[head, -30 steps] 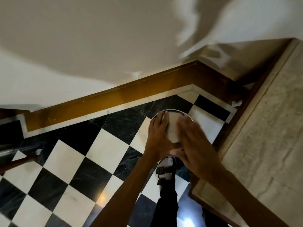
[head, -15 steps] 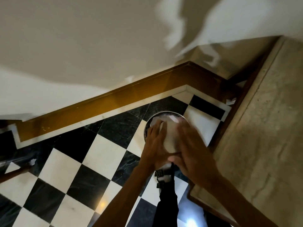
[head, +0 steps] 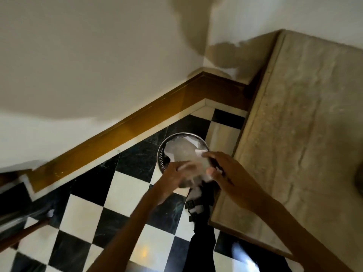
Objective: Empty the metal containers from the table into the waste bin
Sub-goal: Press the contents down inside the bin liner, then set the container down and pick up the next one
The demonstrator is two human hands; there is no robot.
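A round metal waste bin (head: 162, 160) with a perforated wall stands on the checkered floor near the wall corner, with crumpled white paper (head: 183, 152) inside it. Just above its near rim, a pale metal container (head: 191, 173), blurred by motion, is held between both my hands. My left hand (head: 171, 178) grips its left side, and my right hand (head: 224, 173) presses on its right side with the thumb against it. What the container holds is hidden by the blur.
The beige marble table (head: 304, 134) runs along the right, its near corner close to my right forearm. A dark rounded object (head: 359, 179) shows at its right edge. My leg and sandalled foot (head: 196, 209) stand beside the bin. A wooden chair leg (head: 23, 234) is at the left.
Both hands have pulled back toward me from over the bin's middle, with the container between them. More of the white paper in the bin now shows.
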